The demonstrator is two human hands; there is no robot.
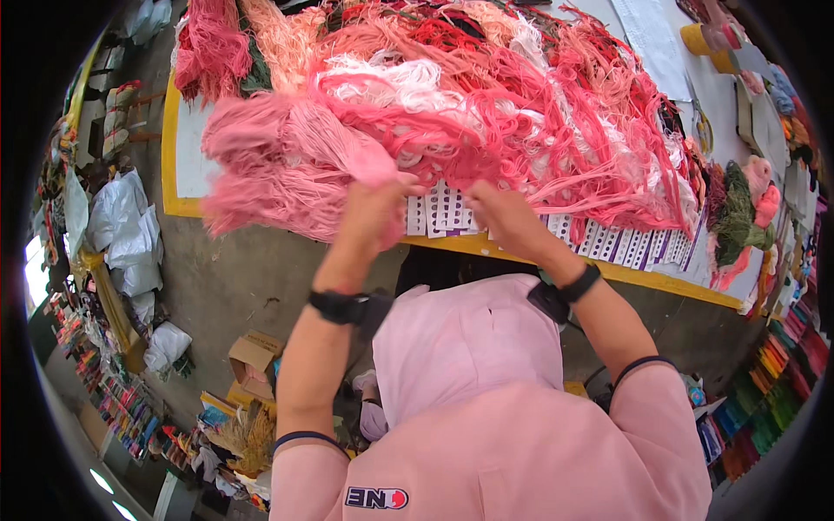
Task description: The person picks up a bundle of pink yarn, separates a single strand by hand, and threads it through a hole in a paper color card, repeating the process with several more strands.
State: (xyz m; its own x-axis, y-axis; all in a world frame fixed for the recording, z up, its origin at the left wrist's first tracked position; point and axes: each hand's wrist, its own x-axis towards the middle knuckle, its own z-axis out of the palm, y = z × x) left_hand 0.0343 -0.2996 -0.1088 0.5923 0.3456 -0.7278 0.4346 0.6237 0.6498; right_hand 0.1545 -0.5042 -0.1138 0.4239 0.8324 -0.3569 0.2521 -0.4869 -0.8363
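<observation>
My left hand [382, 198] is closed around the narrow end of a thick bundle of light pink thread [287, 165], whose loose strands hang over the table's front edge, a little smeared by motion. To its right, my right hand [506, 217] has its fingers pinched together where bright pink strands [486, 143] meet the fingertips; the exact grip is partly blurred. Behind both hands lies a wide tangled heap of pink, white, coral and red thread [565, 113]. White punched cards with purple edges [443, 211] lie under the heap along the table front.
The white table has a yellow edge [178, 139]. A green thread bundle [737, 208] rests at its right end. On the floor to the left stand an open cardboard box [254, 356] and white plastic bags [126, 226]. Coloured thread racks [773, 373] line the right side.
</observation>
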